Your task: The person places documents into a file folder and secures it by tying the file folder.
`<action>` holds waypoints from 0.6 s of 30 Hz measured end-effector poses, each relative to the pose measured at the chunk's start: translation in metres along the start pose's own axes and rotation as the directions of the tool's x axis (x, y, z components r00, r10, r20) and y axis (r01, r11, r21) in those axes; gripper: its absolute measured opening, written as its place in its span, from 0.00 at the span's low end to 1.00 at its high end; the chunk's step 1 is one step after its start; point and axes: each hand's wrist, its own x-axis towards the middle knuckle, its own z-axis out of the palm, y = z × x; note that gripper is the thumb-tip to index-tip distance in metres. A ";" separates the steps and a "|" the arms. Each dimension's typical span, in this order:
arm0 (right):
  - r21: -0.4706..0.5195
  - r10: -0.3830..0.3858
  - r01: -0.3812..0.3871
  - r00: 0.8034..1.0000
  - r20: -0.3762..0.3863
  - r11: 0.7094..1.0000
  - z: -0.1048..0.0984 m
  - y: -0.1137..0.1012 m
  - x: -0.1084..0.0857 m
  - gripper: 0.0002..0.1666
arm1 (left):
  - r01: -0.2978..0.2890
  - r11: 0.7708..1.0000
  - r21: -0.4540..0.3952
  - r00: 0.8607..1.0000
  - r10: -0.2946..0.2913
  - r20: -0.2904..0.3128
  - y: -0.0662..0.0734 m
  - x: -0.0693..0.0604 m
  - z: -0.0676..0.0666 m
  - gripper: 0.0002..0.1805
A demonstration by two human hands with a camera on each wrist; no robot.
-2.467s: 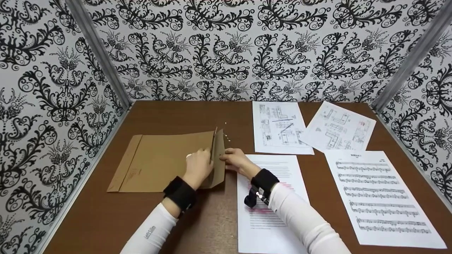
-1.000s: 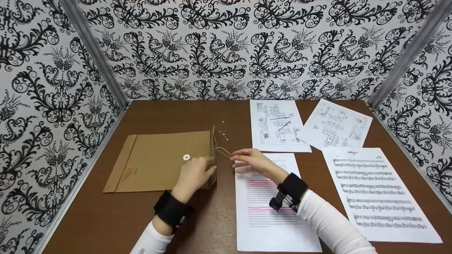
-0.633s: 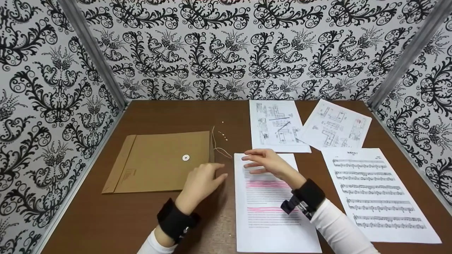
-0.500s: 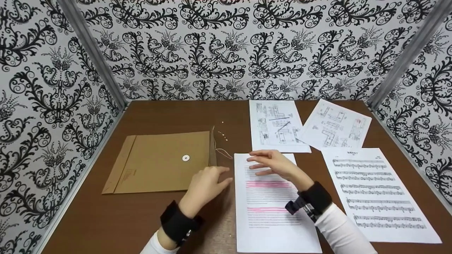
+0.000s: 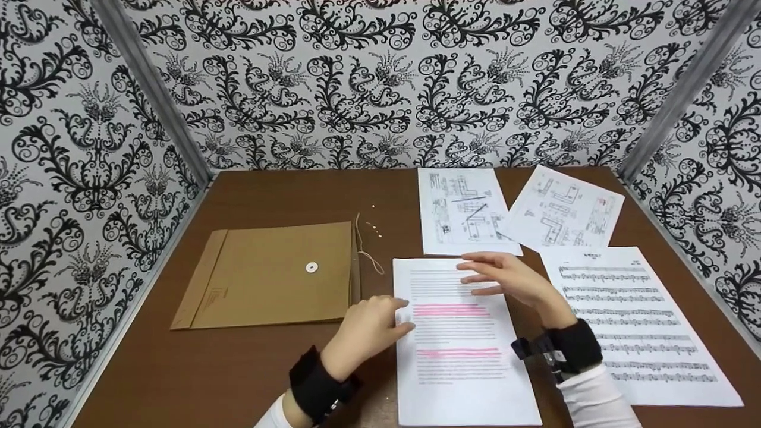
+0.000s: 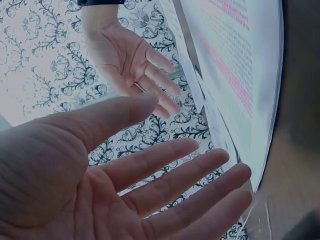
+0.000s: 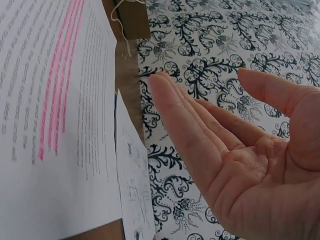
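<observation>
A: Your left hand [image 5: 364, 334] slants in from the near left, fingertips over the left edge of the pink-marked paper stack [image 5: 458, 399].
B: Your right hand [image 5: 516, 284] hovers over its far right part, palm facing left.
A: Both your hands are wide, thumbs well apart from extended fingers, gripping nothing.
B: Your paper stack lies near, right of the brown envelope [image 5: 270, 276].

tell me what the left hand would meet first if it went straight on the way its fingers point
Most likely the pink-highlighted pages: the fingers of the left hand point toward them. Its height above the table is unclear, so it might pass over them.
</observation>
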 end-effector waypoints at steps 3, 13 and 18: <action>-0.001 0.010 -0.010 1.000 0.003 1.000 -0.011 0.003 -0.007 0.40 | -0.021 1.000 -0.001 0.999 0.022 0.031 0.003 0.003 0.005 0.24; -0.063 0.059 -0.062 0.998 -0.038 0.996 -0.034 0.012 -0.017 0.43 | -0.031 0.993 0.116 0.983 0.010 0.182 0.002 0.003 0.014 0.45; -0.069 0.084 -0.087 0.995 -0.051 0.994 -0.040 0.016 -0.016 0.43 | -0.073 0.982 0.173 0.969 0.028 0.247 -0.003 0.001 0.020 0.61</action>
